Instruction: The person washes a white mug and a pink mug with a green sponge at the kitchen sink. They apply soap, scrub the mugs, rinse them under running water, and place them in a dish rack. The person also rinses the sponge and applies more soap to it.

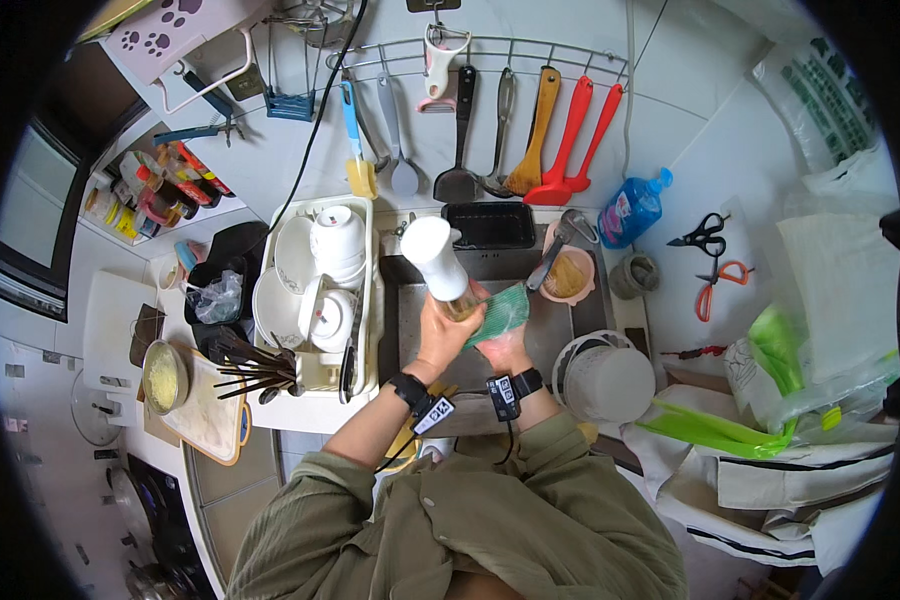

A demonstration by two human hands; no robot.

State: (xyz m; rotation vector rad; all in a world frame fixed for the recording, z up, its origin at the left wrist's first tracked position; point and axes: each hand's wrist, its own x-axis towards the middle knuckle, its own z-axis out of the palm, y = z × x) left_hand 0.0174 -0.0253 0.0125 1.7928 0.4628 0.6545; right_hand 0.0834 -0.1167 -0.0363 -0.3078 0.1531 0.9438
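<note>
Over the metal sink (412,307), my left hand (444,334) is closed around a bottle with a white top (439,259) and a clear lower part. The bottle is tilted, its white end pointing away from me. My right hand (504,346) holds a green scrubbing cloth (501,313) near the bottle's lower part; whether the two touch is not clear. Some of the right fingers are hidden behind the bottle and cloth. Beyond the cloth, a gray faucet (559,251) hangs over a pink strainer (581,274).
A dish rack (377,300) with bowls and chopsticks stands left of the sink. White tubs (611,382) sit at its right edge, near a blue soap bottle (631,210). Utensils such as a black spatula (459,150) hang behind. A metal bowl (166,379) stands on the left.
</note>
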